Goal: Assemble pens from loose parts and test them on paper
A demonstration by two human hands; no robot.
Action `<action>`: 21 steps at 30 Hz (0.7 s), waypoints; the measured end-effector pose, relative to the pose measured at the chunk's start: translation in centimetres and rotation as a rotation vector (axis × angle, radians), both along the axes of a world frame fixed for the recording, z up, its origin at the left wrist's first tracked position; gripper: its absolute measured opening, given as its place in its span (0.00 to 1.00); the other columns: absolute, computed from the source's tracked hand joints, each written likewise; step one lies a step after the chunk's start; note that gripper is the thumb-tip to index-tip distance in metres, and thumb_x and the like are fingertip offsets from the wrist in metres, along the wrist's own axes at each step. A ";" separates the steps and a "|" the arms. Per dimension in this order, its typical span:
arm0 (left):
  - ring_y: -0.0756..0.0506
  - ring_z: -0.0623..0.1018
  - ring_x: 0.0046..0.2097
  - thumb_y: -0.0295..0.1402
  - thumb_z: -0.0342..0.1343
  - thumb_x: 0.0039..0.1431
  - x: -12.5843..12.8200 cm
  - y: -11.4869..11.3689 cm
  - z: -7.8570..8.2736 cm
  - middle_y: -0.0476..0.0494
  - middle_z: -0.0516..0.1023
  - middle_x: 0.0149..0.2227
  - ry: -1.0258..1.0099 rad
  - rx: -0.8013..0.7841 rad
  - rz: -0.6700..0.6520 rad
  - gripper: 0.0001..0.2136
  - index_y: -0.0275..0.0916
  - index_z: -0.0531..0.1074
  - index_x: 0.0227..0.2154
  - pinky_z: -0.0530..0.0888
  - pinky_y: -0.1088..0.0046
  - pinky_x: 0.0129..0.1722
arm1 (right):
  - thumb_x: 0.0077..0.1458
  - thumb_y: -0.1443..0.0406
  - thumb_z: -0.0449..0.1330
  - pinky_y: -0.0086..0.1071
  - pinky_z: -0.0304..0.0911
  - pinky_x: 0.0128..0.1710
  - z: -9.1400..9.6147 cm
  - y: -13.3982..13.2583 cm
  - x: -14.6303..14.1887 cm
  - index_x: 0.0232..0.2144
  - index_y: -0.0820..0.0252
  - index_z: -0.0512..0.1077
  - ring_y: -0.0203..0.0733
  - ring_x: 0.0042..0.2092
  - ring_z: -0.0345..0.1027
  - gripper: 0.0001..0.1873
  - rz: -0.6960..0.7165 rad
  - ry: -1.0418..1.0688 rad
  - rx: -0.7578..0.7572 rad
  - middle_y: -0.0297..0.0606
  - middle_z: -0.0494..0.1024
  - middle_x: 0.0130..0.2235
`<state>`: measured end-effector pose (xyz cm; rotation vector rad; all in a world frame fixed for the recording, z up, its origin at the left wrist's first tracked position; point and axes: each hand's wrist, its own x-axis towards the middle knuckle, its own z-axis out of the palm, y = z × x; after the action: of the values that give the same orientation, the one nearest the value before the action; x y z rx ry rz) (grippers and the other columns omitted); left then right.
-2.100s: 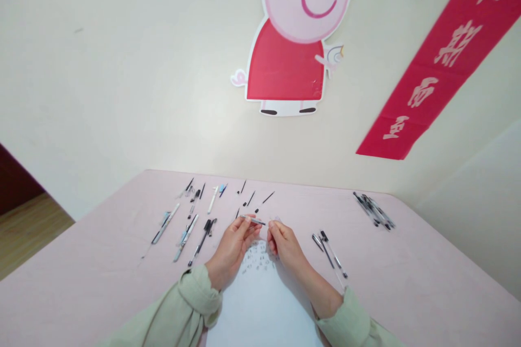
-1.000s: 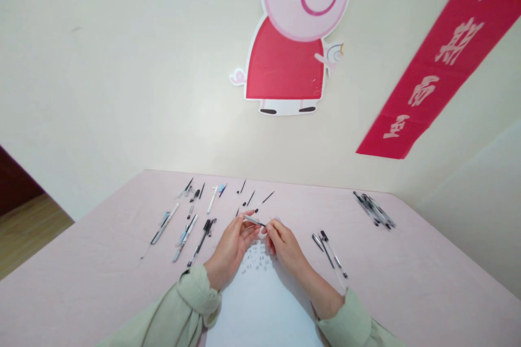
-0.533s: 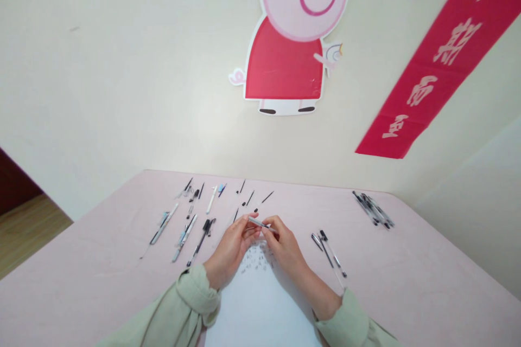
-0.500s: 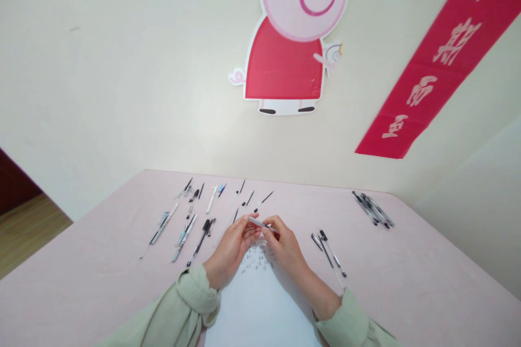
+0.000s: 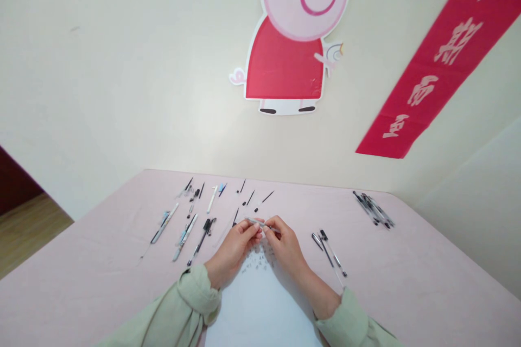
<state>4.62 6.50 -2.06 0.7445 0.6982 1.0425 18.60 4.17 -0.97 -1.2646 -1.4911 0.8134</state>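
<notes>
My left hand (image 5: 233, 251) and my right hand (image 5: 285, 244) meet over the middle of the pink table (image 5: 81, 271). Both pinch a thin pen part (image 5: 255, 222), a slim clear-and-dark piece held level between the fingertips. The fingers of both hands are closed on it. A white sheet of paper (image 5: 260, 309) with small scribbles at its far end lies under my hands and forearms.
Several pens and loose pen parts (image 5: 185, 227) lie in rows to the left and beyond my hands. Two pens (image 5: 330, 252) lie just right of my right hand. A bundle of dark pens (image 5: 373, 210) rests at the far right, near the wall.
My right hand has moved left until its fingers joined my left hand on the pen part. The part has tilted slightly and the gap between the hands has closed.
</notes>
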 end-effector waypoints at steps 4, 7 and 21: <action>0.52 0.74 0.31 0.32 0.67 0.49 0.1 -0.1 0.0 0.45 0.77 0.31 -0.013 -0.003 0.030 0.11 0.34 0.77 0.35 0.71 0.77 0.35 | 0.56 0.62 0.55 0.29 0.59 0.33 -0.1 0.1 0.0 0.28 0.58 0.69 0.38 0.32 0.65 0.07 -0.001 0.015 0.002 0.33 0.72 0.28; 0.52 0.74 0.31 0.33 0.67 0.48 0.1 -0.2 0.2 0.46 0.77 0.32 -0.020 -0.005 0.054 0.11 0.34 0.77 0.34 0.72 0.77 0.35 | 0.55 0.62 0.55 0.29 0.58 0.31 -0.2 0.2 0.0 0.27 0.58 0.68 0.37 0.29 0.63 0.07 -0.003 0.046 -0.008 0.32 0.70 0.27; 0.45 0.79 0.42 0.34 0.55 0.62 -0.4 0.0 0.9 0.39 0.78 0.38 -0.121 -0.066 -0.021 0.12 0.36 0.71 0.46 0.75 0.68 0.46 | 0.57 0.60 0.53 0.27 0.54 0.23 -0.7 0.3 0.1 0.29 0.57 0.65 0.35 0.24 0.58 0.07 -0.002 0.063 -0.062 0.28 0.65 0.23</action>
<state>4.18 6.48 -1.19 0.6248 0.6164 1.0321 18.71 4.43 -1.69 -1.2743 -1.4240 0.8968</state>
